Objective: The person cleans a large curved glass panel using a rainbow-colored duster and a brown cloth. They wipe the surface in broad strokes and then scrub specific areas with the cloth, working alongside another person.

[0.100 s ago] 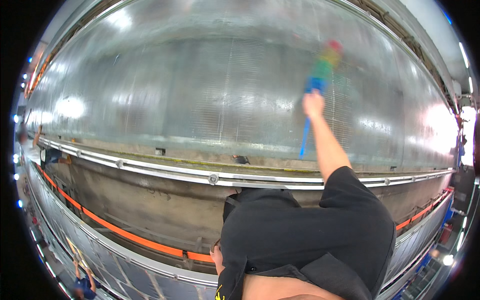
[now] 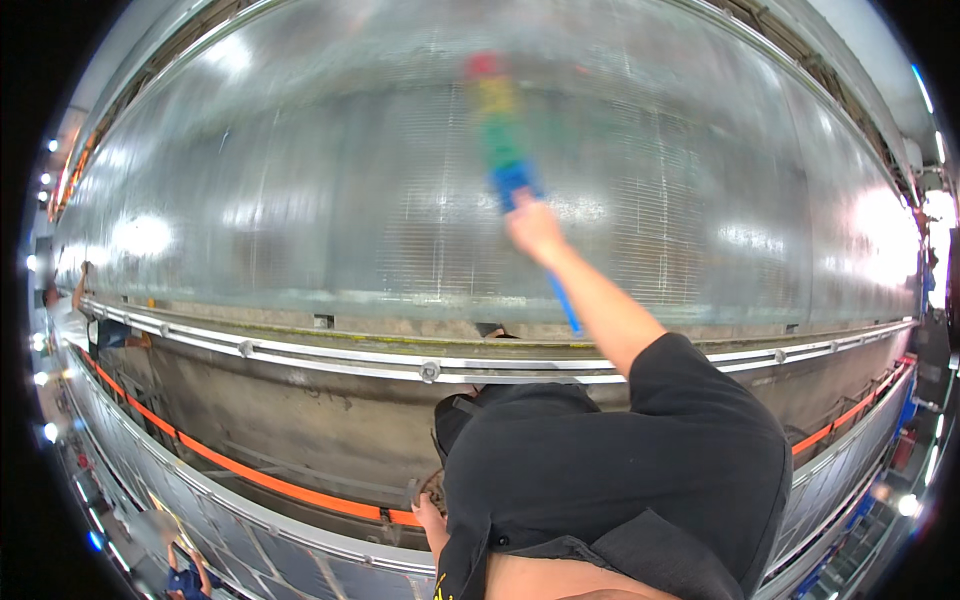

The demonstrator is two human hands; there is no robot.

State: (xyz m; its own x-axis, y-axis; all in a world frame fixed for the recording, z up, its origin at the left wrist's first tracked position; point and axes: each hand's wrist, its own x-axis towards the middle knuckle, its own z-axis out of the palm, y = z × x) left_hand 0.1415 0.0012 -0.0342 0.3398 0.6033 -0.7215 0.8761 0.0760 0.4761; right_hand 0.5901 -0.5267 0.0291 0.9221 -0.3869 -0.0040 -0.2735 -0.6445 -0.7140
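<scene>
Presently, observations as follows.
Right hand [image 2: 535, 228]: raised far up, fingers closed around the blue handle of a rainbow-coloured duster [image 2: 497, 120].
Duster: blurred, held against the large curved shiny panel [image 2: 300, 200], head pointing up, left of centre.
Left hand [image 2: 428, 515]: low and near, by the orange strip [image 2: 250, 475]; finger opening cannot be told, nothing seen in its grasp.
Metal rail [image 2: 330, 355]: runs left to right below the panel.
Clothing: black shirt [image 2: 610, 480] fills the near right.
</scene>
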